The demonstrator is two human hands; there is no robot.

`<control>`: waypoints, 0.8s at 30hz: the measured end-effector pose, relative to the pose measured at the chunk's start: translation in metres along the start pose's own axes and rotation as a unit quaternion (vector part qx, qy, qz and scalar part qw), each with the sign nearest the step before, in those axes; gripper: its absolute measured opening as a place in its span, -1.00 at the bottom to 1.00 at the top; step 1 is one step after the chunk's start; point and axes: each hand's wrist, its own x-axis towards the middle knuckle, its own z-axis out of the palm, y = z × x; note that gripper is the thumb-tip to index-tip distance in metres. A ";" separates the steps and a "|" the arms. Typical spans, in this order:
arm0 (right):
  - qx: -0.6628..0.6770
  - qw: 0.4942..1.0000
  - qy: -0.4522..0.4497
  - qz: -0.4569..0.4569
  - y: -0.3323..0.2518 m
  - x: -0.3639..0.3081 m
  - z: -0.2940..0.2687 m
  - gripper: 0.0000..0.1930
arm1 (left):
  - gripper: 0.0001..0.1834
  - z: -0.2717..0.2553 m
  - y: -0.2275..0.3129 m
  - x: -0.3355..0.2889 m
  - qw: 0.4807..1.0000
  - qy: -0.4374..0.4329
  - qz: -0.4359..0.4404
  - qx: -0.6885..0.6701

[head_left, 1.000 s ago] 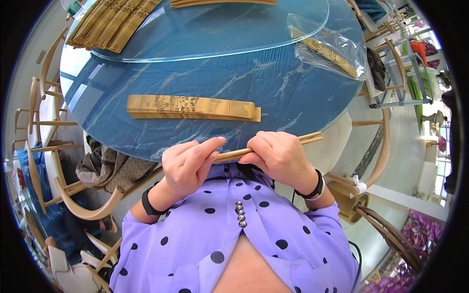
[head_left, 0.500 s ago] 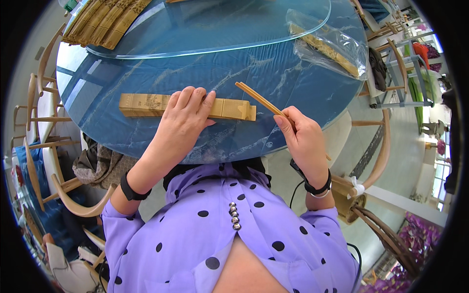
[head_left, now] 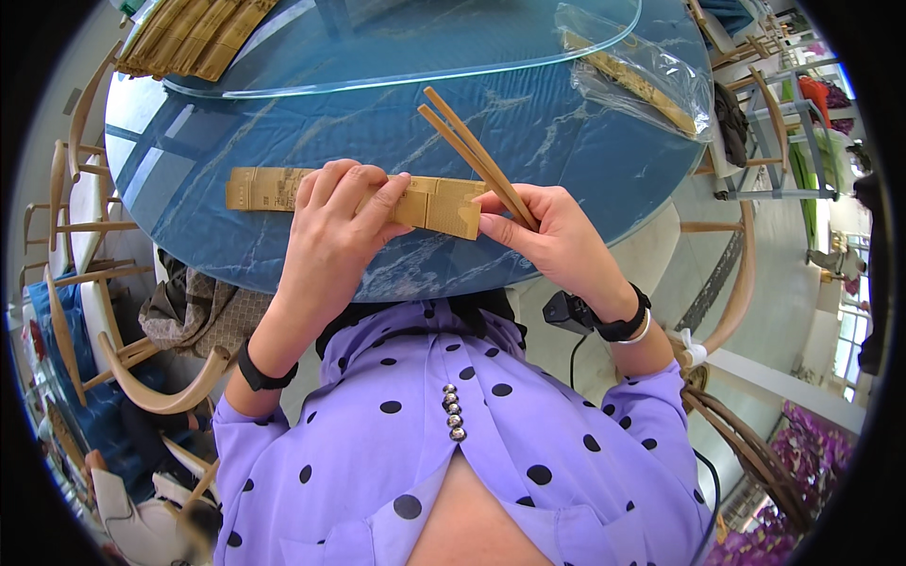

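A long, narrow tan paper chopstick sleeve lies across the near part of the blue table. My left hand grips its middle from above, fingers over the far edge and thumb on the near side. Between the fingers of my right hand is a pair of wooden chopsticks, tips pointing up and to the left, slightly apart. The same hand's thumb and fingertips are at the right end of the sleeve, where the chopsticks cross it.
A raised glass turntable curves across the table's far side. Several tan sleeves are stacked at the far left. A clear plastic bag with a tan sleeve inside lies at the far right. Wooden chairs stand around the table.
My right hand has moved left to the sleeve's end, and the chopsticks are steeper with their tips spread. The sleeve's right end looks flatter and has shifted slightly left.
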 end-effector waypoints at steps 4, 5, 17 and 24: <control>0.065 0.998 -0.012 0.018 -0.004 0.002 0.003 -0.74 | -0.47 0.002 0.001 -0.004 1.000 -0.015 0.012 0.002; 0.087 0.995 -0.024 0.030 -0.014 0.002 0.004 -0.76 | -0.48 0.002 -0.001 -0.005 1.000 -0.019 0.010 -0.002; 0.122 0.989 -0.035 0.072 -0.010 0.000 0.017 -0.81 | -0.27 0.014 0.008 -0.010 0.991 -0.055 0.060 -0.102; 0.120 0.986 -0.096 0.061 -0.004 -0.001 0.018 -0.80 | -0.42 0.015 0.005 -0.015 0.985 -0.043 0.084 -0.142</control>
